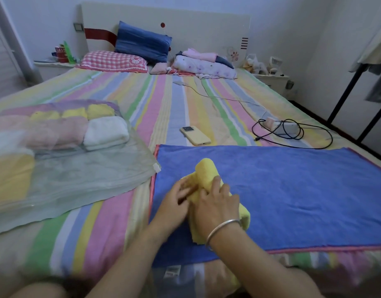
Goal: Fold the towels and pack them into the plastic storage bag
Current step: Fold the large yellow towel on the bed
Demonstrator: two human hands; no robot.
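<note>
A small yellow towel (207, 172), partly rolled, lies on a big blue towel (292, 190) spread over the bed's near right side. My left hand (174, 201) presses the yellow towel's left edge and looks blurred. My right hand (215, 207), a silver bangle on its wrist, grips the roll from above. To the left lies the clear plastic storage bag (78, 179), its open mouth toward the blue towel. Inside it sit folded towels: a white one (107, 132), pink ones (56, 132) and yellow ones (78, 111).
A phone in a yellow case (195, 135) lies just beyond the blue towel. A power strip with a black cable (292, 130) sits at the right. Pillows (114, 61) and folded bedding (204, 64) are at the headboard. A dark rack (346, 89) stands by the bed's right edge.
</note>
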